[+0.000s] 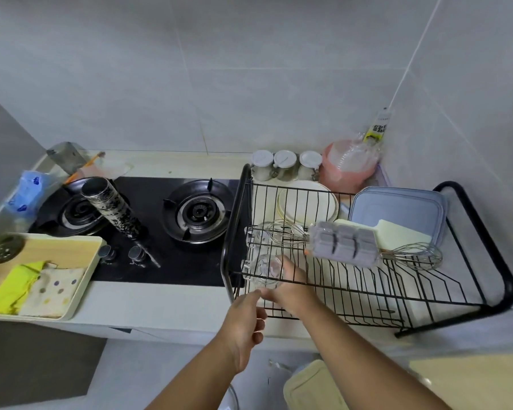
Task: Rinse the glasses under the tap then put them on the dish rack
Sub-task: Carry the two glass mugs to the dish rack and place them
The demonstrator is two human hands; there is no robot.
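The right hand [290, 288] grips a clear glass [264, 270] lying sideways on the dish rack's [507, 279] front-left corner; the left hand [246, 327], loosely curled, hovers just beside.

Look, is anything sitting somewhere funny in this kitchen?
Yes. A tall speckled metal cup stands on the stove top beside the left burner, an odd spot for a cup. The glass in the right hand lies sideways on the dish rack, which may just be mid-placement.

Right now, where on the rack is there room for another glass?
Free: the rack's front-right wires, right of the right hand gripping a glass, below the right whisk. Crowded: the back, with a second glass, gray tray, lids and plate.
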